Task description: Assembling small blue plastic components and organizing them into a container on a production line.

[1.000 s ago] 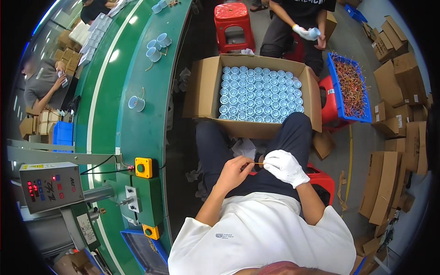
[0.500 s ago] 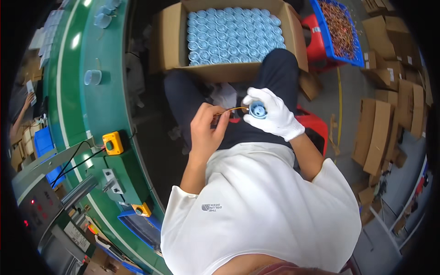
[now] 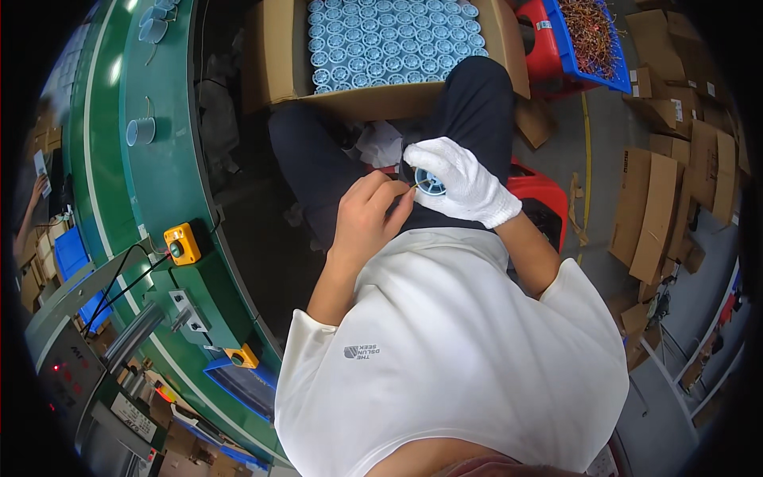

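My right hand, in a white glove, is wrapped round a light-blue round plastic cup. A spoked face of the cup is turned up toward me. My bare left hand is close against it on the left, thumb and forefinger pinched on a thin wire at the cup's edge. Most of the wire is hidden by my fingers. Both hands are above my lap. Beyond my knees stands an open cardboard box with rows of similar light-blue parts.
At the left runs a green conveyor carrying a few blue cups with wires. A yellow button box sits on its near edge. A blue crate of wires is at the far right; a red stool is beside me. Flattened cartons lean further right.
My left hand has come right up against the cup, and less wire shows between them. The cup has turned so that its spoked face shows. The view has shifted slightly.
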`<state>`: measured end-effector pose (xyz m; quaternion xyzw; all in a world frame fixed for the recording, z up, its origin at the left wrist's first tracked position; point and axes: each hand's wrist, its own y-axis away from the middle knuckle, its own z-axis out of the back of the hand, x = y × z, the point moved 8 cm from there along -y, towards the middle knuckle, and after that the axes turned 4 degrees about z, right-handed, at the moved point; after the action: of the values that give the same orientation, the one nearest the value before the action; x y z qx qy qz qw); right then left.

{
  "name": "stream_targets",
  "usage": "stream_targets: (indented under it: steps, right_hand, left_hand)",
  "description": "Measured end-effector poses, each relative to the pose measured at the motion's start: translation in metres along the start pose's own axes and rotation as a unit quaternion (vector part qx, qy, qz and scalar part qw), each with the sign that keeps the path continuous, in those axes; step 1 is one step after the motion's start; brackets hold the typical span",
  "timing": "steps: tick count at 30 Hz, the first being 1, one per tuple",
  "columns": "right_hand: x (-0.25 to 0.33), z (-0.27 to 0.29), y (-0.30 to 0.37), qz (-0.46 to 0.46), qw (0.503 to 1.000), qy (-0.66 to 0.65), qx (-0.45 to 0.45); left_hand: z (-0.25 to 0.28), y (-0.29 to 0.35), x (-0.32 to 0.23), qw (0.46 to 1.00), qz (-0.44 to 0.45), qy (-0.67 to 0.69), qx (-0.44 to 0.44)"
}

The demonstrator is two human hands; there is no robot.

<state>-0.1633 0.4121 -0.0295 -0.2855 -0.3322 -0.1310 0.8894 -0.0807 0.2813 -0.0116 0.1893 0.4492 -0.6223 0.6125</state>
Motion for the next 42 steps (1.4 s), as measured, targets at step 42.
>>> stream_targets:
  steps: [42]
  right_hand:
    - [0.027, -0.034, 0.055, -0.160, 0.975, -0.064, 0.140]
  left_hand:
    - [-0.025, 0.066, 0.021, 0.955, 0.163, 0.056, 0.242]
